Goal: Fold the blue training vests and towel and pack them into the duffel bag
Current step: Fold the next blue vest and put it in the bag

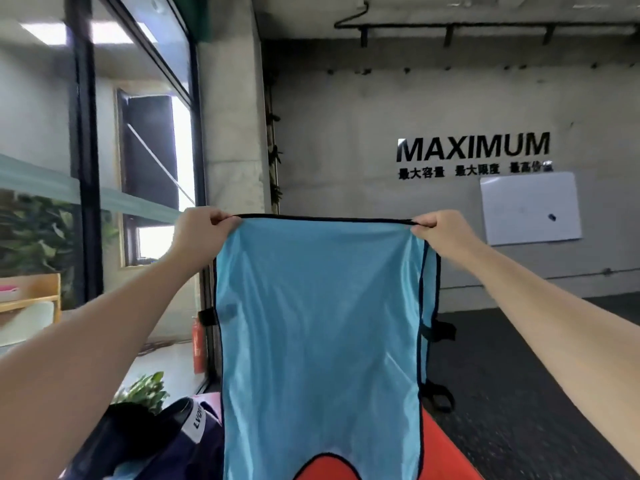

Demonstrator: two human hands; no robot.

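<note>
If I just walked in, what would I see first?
First, the big blue vest held up in the middle, hanging down with its black-trimmed edge stretched between the left hand and the right hand. Next, the large black word MAXIMUM on the grey wall behind, upper right, above a whiteboard. Low on the left sits a dark bag.

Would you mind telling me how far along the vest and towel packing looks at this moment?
Early to midway, at a guess. In hand: the left hand and right hand each pinch a top corner of a blue vest, held up unfolded. The duffel bag sits open at lower left; something pale blue shows beside it, but I cannot tell what. No towel is visible. Left: folding this vest and packing it.
</note>
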